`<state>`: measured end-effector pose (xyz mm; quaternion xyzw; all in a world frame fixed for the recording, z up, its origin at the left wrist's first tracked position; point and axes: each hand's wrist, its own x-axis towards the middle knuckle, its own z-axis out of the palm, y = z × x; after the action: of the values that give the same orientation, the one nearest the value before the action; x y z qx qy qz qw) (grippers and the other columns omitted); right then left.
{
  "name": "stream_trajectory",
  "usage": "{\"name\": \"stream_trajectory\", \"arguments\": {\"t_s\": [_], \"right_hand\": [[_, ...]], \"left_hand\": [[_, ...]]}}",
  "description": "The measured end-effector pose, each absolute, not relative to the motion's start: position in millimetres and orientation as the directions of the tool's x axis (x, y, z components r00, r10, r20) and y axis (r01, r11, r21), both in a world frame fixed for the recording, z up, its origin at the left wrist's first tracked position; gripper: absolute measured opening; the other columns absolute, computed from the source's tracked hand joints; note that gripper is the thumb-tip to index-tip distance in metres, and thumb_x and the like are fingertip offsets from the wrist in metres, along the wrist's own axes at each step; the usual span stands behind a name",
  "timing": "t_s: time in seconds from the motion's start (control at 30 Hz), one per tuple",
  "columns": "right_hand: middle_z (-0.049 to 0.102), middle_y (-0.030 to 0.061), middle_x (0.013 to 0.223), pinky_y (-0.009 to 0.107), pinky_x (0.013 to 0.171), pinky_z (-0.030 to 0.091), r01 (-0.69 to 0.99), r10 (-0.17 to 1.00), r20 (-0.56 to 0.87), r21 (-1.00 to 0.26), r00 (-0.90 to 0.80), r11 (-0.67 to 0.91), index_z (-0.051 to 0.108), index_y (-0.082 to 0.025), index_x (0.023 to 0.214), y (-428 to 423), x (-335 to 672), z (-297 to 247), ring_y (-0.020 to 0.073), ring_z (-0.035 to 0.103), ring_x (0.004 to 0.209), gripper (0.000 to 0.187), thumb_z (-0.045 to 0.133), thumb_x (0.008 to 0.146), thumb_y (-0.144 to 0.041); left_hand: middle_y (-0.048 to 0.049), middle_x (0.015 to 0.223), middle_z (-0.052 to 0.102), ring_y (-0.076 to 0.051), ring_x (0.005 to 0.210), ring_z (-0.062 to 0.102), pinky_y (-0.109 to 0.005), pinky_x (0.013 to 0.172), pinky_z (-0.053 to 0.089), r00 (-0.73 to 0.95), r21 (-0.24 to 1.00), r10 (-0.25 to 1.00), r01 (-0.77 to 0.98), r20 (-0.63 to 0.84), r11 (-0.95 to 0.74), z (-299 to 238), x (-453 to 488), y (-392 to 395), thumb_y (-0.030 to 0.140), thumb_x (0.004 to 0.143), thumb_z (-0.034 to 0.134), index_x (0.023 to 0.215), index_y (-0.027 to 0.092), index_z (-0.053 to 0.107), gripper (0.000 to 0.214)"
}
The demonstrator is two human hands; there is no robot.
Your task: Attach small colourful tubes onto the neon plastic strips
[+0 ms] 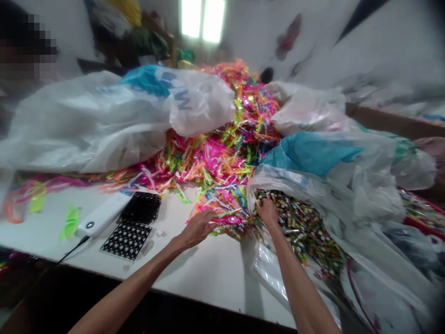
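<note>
My left hand (199,228) rests at the near edge of a heap of bright plastic strips (215,155), pink, orange and yellow-green. Its fingers are stretched out, with the thumb a little apart, beside a shiny pink piece (232,220). On the right, my right hand (268,212) reaches into a pile of small mixed-colour pieces (306,227), too small to name. Its fingers are curled closed, and what they hold is hidden. That pile spills from the mouth of a whitish plastic bag (333,190).
A white box-like device (104,214) with a black cable stands left on the white table (212,269). Beside it lie a black perforated grid (127,240) and a green strip (70,222). A clear plastic sheet (269,266) lies near the right forearm. Another large bag (86,120) covers the back left.
</note>
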<state>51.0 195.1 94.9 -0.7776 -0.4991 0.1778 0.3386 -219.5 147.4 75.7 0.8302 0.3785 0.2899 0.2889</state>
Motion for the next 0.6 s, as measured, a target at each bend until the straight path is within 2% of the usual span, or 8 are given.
{"name": "stream_trajectory", "arguments": {"t_s": [0.07,0.17,0.27,0.37,0.4,0.47,0.53,0.6], "right_hand": [[0.058,0.0149,0.09,0.037,0.078,0.036,0.733,0.891,0.1,-0.613,0.443,-0.295,0.054,-0.015,0.062,199.9,50.8,90.1,0.0282,0.046,0.105,0.008,0.054,0.066,-0.009],[0.058,0.019,0.083,0.042,0.074,0.035,0.802,0.897,0.085,-0.49,0.434,-0.342,0.052,-0.014,0.062,194.3,49.4,84.1,0.0315,0.05,0.098,0.011,0.049,0.069,-0.007],[0.058,0.0206,0.078,0.046,0.068,0.036,0.832,0.903,0.037,-0.406,0.427,-0.377,0.054,-0.013,0.069,184.8,57.1,81.5,0.0341,0.056,0.085,0.01,0.045,0.074,-0.015],[0.059,0.0177,0.079,0.044,0.067,0.038,0.843,0.889,0.082,-0.37,0.45,-0.392,0.052,-0.015,0.078,173.5,69.6,80.3,0.0317,0.057,0.079,0.018,0.038,0.079,-0.027],[0.059,0.0149,0.076,0.042,0.067,0.039,0.834,0.88,0.114,-0.396,0.46,-0.385,0.051,-0.017,0.078,168.3,72.4,80.2,0.03,0.057,0.077,0.02,0.037,0.079,-0.031],[0.057,0.0087,0.067,0.038,0.065,0.041,0.769,0.865,0.14,-0.54,0.482,-0.342,0.046,-0.02,0.072,154.8,72.9,81.2,0.0261,0.057,0.071,0.02,0.038,0.078,-0.037],[0.055,0.0042,0.064,0.034,0.06,0.043,0.622,0.876,0.07,-0.731,0.477,-0.28,0.044,-0.021,0.068,137.6,66.0,83.0,0.022,0.056,0.062,0.023,0.043,0.075,-0.043],[0.056,0.0017,0.065,0.032,0.056,0.044,0.436,0.896,-0.051,-0.861,0.44,-0.263,0.045,-0.022,0.071,117.9,53.4,84.0,0.0186,0.055,0.055,0.027,0.048,0.072,-0.048]], "left_hand": [[-0.0064,0.107,0.057,-0.017,0.099,0.052,-0.028,0.086,0.039,0.48,0.707,0.84,0.502,0.252,-0.499,67.6,-237.5,148.9,0.029,0.088,0.04,0.104,0.02,0.056,0.025],[-0.0055,0.099,0.059,-0.016,0.092,0.055,-0.026,0.082,0.041,0.413,0.655,0.885,0.611,0.216,-0.445,56.2,-269.4,155.5,0.025,0.088,0.039,0.098,0.018,0.057,0.022],[-0.006,0.096,0.06,-0.016,0.089,0.056,-0.025,0.079,0.042,0.393,0.544,0.904,0.727,0.17,-0.418,49.1,-299.1,173.8,0.02,0.087,0.036,0.096,0.016,0.058,0.024],[-0.0084,0.1,0.059,-0.018,0.092,0.054,-0.029,0.081,0.04,0.387,0.473,0.909,0.779,0.155,-0.412,46.0,-314.9,203.5,0.011,0.083,0.037,0.097,0.015,0.058,0.026],[-0.009,0.103,0.057,-0.02,0.096,0.052,-0.032,0.084,0.038,0.404,0.449,0.901,0.784,0.157,-0.429,45.3,-316.0,214.0,0.007,0.08,0.038,0.098,0.015,0.058,0.028],[-0.009,0.104,0.056,-0.023,0.102,0.048,-0.038,0.091,0.032,0.459,0.405,0.874,0.776,0.163,-0.483,44.1,-313.2,233.3,0.002,0.074,0.042,0.096,0.017,0.059,0.031],[-0.0083,0.094,0.058,-0.024,0.099,0.048,-0.044,0.094,0.026,0.513,0.375,0.842,0.758,0.163,-0.534,43.6,-306.9,248.0,-0.001,0.071,0.045,0.084,0.016,0.061,0.027],[-0.0073,0.081,0.059,-0.024,0.092,0.05,-0.045,0.094,0.025,0.55,0.363,0.818,0.736,0.169,-0.571,44.9,-300.9,258.0,-0.001,0.069,0.047,0.071,0.015,0.059,0.02]]}}
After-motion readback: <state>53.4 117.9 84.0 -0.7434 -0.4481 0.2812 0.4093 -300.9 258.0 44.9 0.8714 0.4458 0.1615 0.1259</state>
